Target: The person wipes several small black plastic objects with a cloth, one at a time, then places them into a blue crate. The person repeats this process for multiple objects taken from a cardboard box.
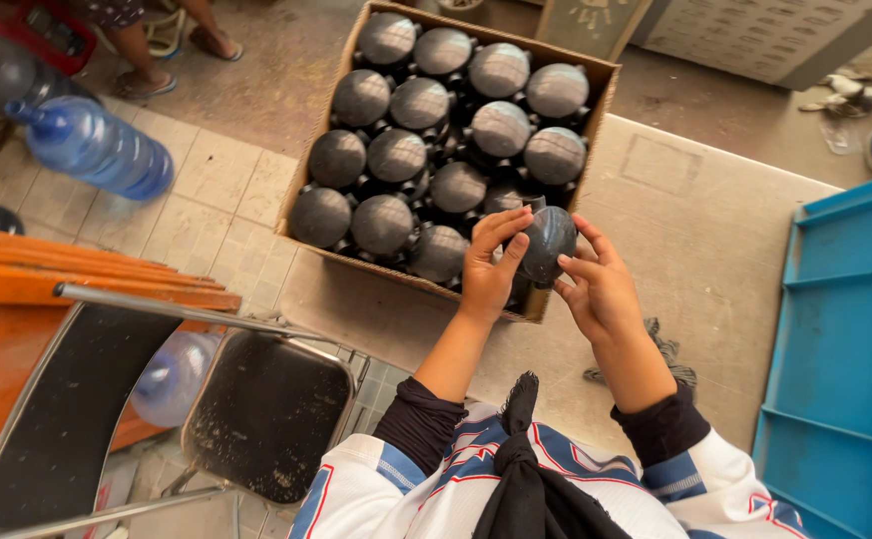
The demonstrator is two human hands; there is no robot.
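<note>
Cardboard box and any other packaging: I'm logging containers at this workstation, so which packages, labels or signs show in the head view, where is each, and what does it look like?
Cardboard box: on the floor ahead, open, brown, filled with rows of round dark grey parts.
Dark round part: at the box's near right corner, held between the left hand and the right hand.
Water bottle: upper left, lying on its side, blue translucent.
Blue crate: right edge, ribbed plastic.
No readable labels, signs or screens.

Soft even daylight, sharp centre, edges warped.
</note>
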